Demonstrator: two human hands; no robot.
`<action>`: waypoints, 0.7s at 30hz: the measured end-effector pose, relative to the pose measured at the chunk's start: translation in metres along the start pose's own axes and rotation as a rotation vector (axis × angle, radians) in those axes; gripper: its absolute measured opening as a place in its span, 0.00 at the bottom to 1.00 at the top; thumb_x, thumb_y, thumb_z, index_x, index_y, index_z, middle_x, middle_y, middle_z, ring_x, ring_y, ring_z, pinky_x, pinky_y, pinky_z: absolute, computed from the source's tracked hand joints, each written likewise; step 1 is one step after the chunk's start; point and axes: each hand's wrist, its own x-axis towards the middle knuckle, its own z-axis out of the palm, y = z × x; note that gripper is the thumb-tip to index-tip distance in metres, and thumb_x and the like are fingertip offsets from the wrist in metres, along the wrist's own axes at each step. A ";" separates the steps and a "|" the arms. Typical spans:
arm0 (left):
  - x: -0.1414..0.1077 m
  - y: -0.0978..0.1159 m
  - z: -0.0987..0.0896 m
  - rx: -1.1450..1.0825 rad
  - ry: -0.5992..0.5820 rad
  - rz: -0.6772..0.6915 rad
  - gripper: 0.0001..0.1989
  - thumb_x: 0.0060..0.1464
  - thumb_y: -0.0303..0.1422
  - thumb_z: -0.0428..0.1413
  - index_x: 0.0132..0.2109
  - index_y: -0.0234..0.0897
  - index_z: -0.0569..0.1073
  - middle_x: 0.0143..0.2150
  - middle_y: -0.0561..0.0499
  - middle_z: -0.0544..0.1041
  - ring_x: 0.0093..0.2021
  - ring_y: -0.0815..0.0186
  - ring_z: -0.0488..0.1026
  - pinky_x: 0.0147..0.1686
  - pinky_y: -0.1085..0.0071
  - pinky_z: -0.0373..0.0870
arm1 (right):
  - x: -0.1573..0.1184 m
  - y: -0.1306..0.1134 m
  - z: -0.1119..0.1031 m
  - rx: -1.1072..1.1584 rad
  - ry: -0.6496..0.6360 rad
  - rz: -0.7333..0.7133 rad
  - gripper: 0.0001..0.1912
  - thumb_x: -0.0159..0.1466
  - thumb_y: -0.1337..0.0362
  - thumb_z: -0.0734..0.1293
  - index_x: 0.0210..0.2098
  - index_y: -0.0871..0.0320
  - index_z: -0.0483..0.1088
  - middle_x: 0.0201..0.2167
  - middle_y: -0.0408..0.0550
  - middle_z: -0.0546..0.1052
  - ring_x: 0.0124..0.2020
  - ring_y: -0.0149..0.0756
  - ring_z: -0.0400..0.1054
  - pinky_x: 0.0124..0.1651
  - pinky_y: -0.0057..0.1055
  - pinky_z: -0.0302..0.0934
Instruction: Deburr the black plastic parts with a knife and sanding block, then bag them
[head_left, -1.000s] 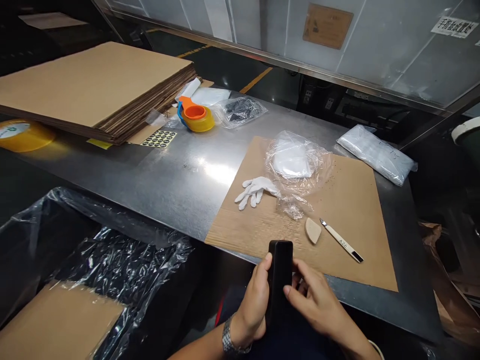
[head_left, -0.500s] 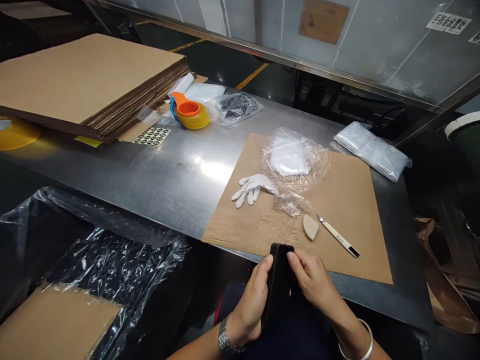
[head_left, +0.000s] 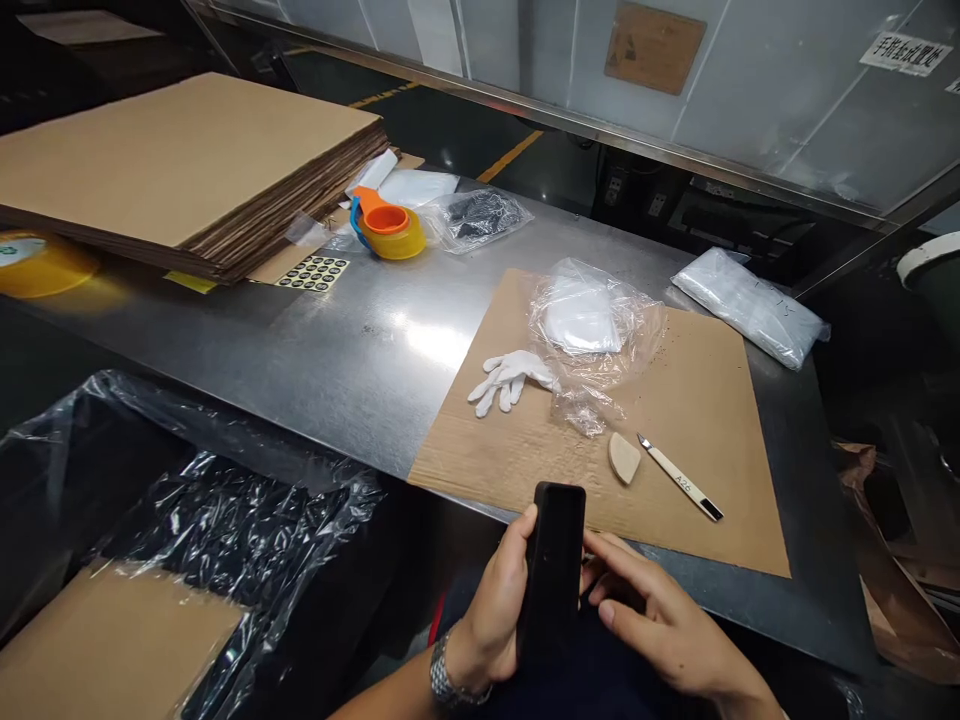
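Observation:
In the head view my left hand [head_left: 499, 605] is wrapped round the left side of a long black rectangular part [head_left: 559, 550] with a raised rim, like a shallow case. It is held tilted up at the table's front edge. My right hand [head_left: 660, 610] is at the part's right side, thumb and fingers apart; whether a fingertip touches the edge I cannot tell. Beyond the part, on a cardboard sheet [head_left: 712, 400], lie a beige wedge-shaped pad [head_left: 624, 458], a white-handled knife [head_left: 681, 478] marked A26, and a white glove [head_left: 511, 382].
Crumpled clear plastic [head_left: 589, 315] lies on the cardboard. A packet of clear bags [head_left: 752, 305] is at the right. Yellow tape on an orange dispenser [head_left: 391, 232], a sticker sheet [head_left: 315, 272] and stacked cardboard [head_left: 217, 165] stand left on the metal table [head_left: 360, 355]. A black-lined bin [head_left: 247, 520] is lower left.
My right hand has let go of the black part's upper right edge, moved down and right, and spread its fingers. The part has turned so its recessed face shows more. My left hand keeps its hold.

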 end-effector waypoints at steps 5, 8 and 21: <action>-0.001 -0.002 -0.001 0.091 -0.017 0.099 0.22 0.55 0.46 0.46 0.37 0.32 0.75 0.26 0.49 0.75 0.25 0.69 0.69 0.27 0.73 0.66 | 0.008 -0.001 0.001 -0.121 0.309 -0.008 0.21 0.64 0.58 0.58 0.57 0.51 0.59 0.51 0.49 0.68 0.49 0.38 0.62 0.52 0.35 0.57; 0.000 -0.002 0.001 0.230 0.018 0.320 0.14 0.52 0.39 0.53 0.43 0.37 0.75 0.41 0.49 0.77 0.42 0.67 0.70 0.45 0.75 0.63 | 0.019 0.002 0.010 -0.142 0.419 -0.023 0.31 0.61 0.55 0.63 0.61 0.53 0.53 0.54 0.50 0.65 0.47 0.39 0.63 0.47 0.33 0.59; 0.020 0.002 -0.013 0.044 -0.124 -0.122 0.27 0.55 0.48 0.42 0.33 0.29 0.75 0.21 0.46 0.74 0.19 0.68 0.69 0.21 0.74 0.64 | 0.033 -0.005 0.007 0.097 0.426 0.104 0.26 0.62 0.50 0.58 0.55 0.58 0.61 0.23 0.42 0.72 0.25 0.33 0.67 0.28 0.28 0.63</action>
